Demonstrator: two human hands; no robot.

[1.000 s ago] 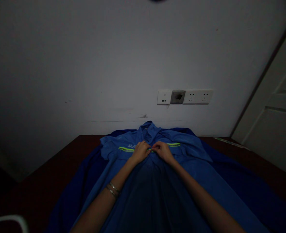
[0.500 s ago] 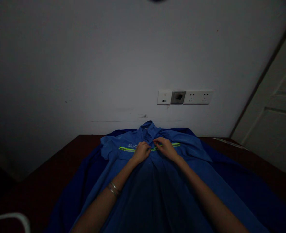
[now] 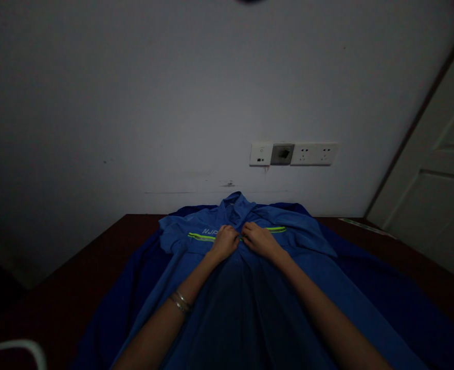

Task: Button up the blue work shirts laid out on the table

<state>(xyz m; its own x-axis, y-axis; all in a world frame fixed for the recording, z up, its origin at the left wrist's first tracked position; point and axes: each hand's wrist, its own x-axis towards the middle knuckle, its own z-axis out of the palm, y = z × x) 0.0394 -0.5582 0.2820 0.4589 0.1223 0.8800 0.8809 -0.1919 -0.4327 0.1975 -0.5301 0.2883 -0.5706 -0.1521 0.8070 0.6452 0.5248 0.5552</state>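
A blue jacket (image 3: 196,267) with a yellow-green chest stripe and pale lettering lies spread out, collar toward the wall. My left hand (image 3: 225,242) pinches its front at the middle, level with the stripe. Close beside it, my right hand (image 3: 258,238) has its fingers closed on the other side of the same front seam. The fingertips nearly meet, and whatever fastener lies between them is too small and dark to make out. Two bracelets (image 3: 180,300) circle my left wrist.
Darker blue cloth (image 3: 350,262) lies under the jacket on a dark red table (image 3: 107,246). Behind stands a pale wall with sockets (image 3: 313,154). A panelled door (image 3: 438,200) is at the right, and a white curved bar (image 3: 22,343) shows at lower left.
My right hand has moved slightly down and its fingers have closed in on the jacket front. My left hand and the jacket look nearly unchanged.
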